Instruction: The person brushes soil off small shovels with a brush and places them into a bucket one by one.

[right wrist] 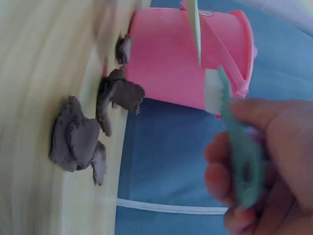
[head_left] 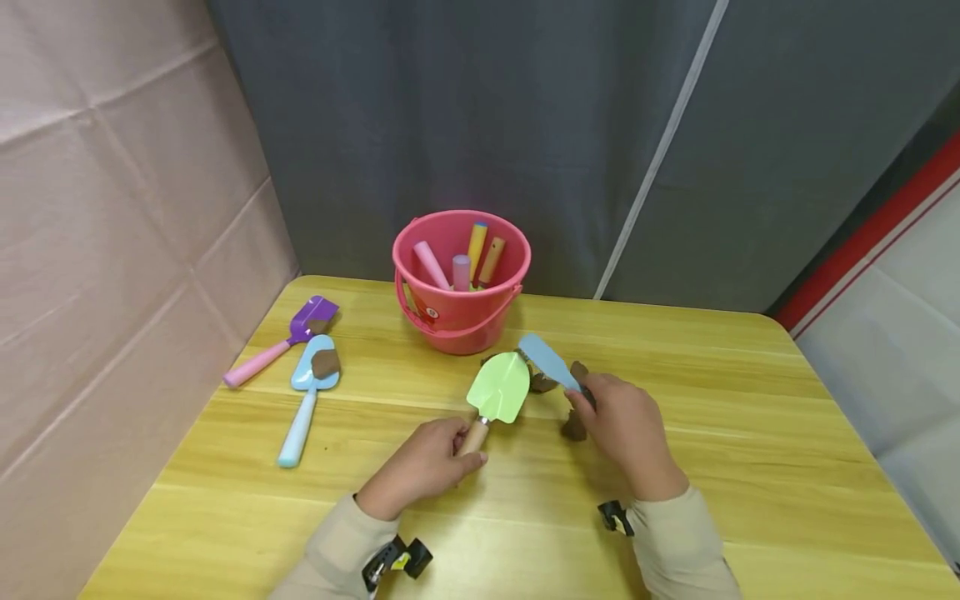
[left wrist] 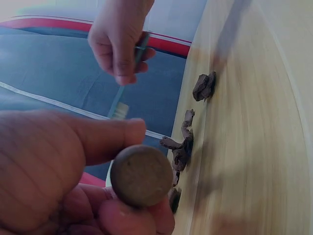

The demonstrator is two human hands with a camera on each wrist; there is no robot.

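Note:
My left hand (head_left: 422, 468) grips the wooden handle of a small trowel with a light green blade (head_left: 501, 385), held above the table. In the left wrist view the round handle end (left wrist: 142, 175) faces the camera, between thumb and fingers. My right hand (head_left: 628, 427) holds a blue-green brush (head_left: 551, 363) by its handle. Its short white bristles (right wrist: 213, 92) are turned toward the trowel blade; whether they touch it I cannot tell. Below both tools, several brown clay-like lumps (right wrist: 80, 137) lie on the wood.
A pink bucket (head_left: 465, 323) with several tool handles in it stands at the table's back. To the left lie a light blue shovel (head_left: 300, 425) and a purple shovel with a pink handle (head_left: 258, 363), brown lumps on their blades. A dark curtain (head_left: 465, 108) hangs behind.

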